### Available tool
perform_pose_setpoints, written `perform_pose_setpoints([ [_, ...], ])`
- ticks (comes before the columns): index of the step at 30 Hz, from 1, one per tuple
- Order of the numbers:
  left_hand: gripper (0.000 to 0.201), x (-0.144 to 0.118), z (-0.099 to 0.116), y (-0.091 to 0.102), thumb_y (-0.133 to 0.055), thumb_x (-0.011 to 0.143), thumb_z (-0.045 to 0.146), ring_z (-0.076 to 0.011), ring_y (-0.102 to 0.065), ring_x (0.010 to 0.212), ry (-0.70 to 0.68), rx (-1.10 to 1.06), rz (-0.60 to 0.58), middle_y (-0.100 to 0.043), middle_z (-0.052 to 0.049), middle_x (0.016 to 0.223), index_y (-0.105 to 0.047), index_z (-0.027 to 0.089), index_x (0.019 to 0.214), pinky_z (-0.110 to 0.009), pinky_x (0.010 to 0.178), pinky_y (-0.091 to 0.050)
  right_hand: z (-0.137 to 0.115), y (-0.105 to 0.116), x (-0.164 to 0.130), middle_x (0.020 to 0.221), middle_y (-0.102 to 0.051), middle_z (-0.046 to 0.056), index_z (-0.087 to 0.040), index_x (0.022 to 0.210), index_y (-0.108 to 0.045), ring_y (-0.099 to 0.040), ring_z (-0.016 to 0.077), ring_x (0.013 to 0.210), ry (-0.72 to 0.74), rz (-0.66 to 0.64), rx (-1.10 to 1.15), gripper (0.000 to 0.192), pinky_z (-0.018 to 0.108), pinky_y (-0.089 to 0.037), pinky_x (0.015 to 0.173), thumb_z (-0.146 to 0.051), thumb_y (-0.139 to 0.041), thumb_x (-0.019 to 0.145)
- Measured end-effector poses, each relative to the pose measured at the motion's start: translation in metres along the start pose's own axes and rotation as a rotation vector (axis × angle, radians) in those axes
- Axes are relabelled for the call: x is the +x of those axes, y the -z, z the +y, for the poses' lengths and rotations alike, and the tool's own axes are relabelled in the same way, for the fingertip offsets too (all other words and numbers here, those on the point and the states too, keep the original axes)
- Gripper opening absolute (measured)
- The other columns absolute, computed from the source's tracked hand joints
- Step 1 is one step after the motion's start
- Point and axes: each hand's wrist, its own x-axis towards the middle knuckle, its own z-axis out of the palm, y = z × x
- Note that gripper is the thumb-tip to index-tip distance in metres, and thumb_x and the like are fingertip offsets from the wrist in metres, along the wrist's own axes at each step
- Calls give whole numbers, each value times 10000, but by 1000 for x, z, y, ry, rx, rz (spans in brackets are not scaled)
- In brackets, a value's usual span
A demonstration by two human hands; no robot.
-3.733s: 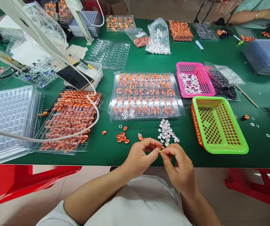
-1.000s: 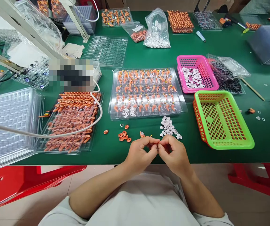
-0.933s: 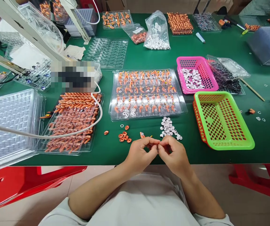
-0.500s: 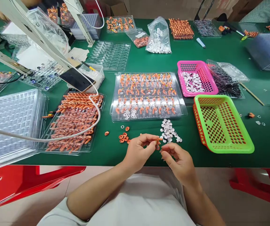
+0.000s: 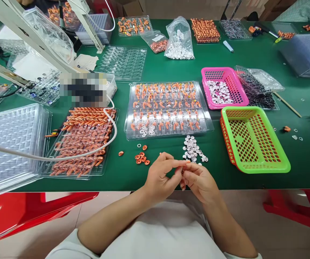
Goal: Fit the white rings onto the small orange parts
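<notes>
Both hands have closed back together over the near table edge: half a second ago the right hand [image 5: 199, 181] sat apart and loose-fingered below the left hand [image 5: 160, 176], now its fingertips meet the left's again. Left thumb and forefinger pinch a small orange plastic part [image 5: 183, 172], mostly hidden between the fingers; right fingertips press on the same piece, so both hands grasp it. Judging by that, the part is being worked again after a brief regrip, not set down. It sits in the air just above the green table mat [image 5: 171, 68], near the loose heap of small white rings [image 5: 193, 153] and right of the scattered orange washers [image 5: 140, 158]. Beyond, the clear blister tray of orange pieces [image 5: 168, 108] looks unchanged; the empty green plastic basket [image 5: 253, 142] sits to the right, the pink basket holding white rings [image 5: 222, 88] behind it. No brand, label or writing is legible; the bag tags far off are too small, and the device at left is pixelated.
</notes>
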Motion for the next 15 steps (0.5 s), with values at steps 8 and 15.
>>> perform_pose_setpoints([
  [8, 302, -2, -3, 2, -560, 827, 51, -161, -573, 724, -123, 44, -4, -703, -15, 712, -704, 223, 1029, -285, 695, -513, 2, -2, 4, 667, -632, -15, -179, 867, -662, -610, 104, 540, -39, -31, 61, 204, 202, -505, 495, -330, -758, 767],
  [15, 306, -5, -9, -6, -601, 802, 33, -147, -608, 731, -190, 107, 156, -744, -14, 799, -693, 220, 1027, -280, 692, -533, 11, -12, 2, 747, -680, 0, -193, 882, -719, -621, 118, 602, 245, 178, -113, 151, 245, -556, 576, -296, -754, 777],
])
